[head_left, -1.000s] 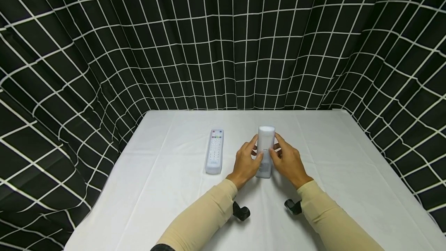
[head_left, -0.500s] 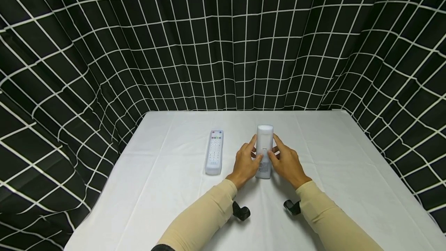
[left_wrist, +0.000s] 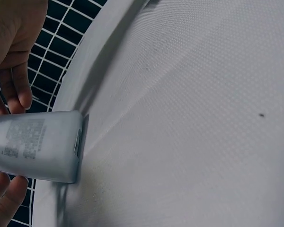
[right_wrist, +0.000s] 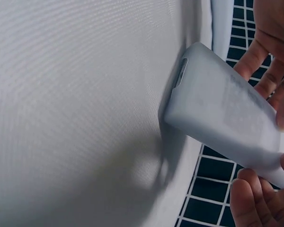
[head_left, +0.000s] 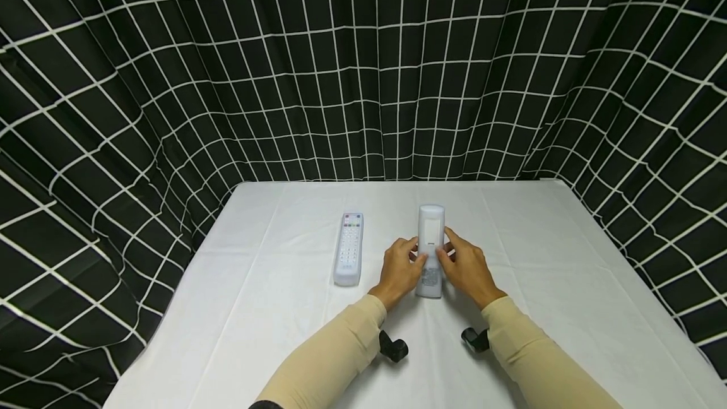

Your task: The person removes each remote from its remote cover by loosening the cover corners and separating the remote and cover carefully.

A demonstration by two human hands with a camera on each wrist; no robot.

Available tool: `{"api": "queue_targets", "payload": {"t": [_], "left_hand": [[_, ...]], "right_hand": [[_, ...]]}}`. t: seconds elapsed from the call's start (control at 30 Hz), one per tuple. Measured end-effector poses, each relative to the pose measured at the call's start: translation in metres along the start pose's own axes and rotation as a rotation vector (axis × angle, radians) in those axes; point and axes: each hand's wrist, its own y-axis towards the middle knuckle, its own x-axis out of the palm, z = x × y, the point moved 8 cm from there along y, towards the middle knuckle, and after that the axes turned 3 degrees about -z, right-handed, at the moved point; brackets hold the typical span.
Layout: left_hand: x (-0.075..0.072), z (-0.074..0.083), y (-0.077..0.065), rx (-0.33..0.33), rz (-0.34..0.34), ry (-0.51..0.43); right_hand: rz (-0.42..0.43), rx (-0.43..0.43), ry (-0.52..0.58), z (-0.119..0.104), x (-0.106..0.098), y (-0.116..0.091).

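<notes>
Both hands hold a white remote control in a translucent cover (head_left: 430,276), its printed back towards me, at the middle right of the table in the head view. My left hand (head_left: 399,270) grips its left edge, thumb on the back and fingers behind. On the opposite edge, my right hand (head_left: 468,270) grips it in the same way. In the left wrist view the near end of the remote (left_wrist: 52,149) sits close over the cloth; in the right wrist view this end (right_wrist: 199,94) shows a small slot. The front of the held remote is hidden.
A second covered remote (head_left: 349,248) lies to the left, buttons up, on the white tablecloth (head_left: 272,320). Black curtains with a white grid (head_left: 363,81) stand behind the table and along both sides. Black wrist mounts (head_left: 393,347) hang below the forearms.
The held remote has tipped back, its near end coming slightly towards me, so more of its back shows. Both hands keep their grip and have slid only slightly. The other remote lies still.
</notes>
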Motion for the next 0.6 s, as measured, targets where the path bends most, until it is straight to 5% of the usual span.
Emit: {"api": "queue_targets", "payload": {"t": [0.6], "left_hand": [[0.0042,-0.0101,-0.0029,-0.075,-0.046,-0.016]], "right_hand": [[-0.070,0.090,0.014,0.0050,0.0095,-0.0005]]}}
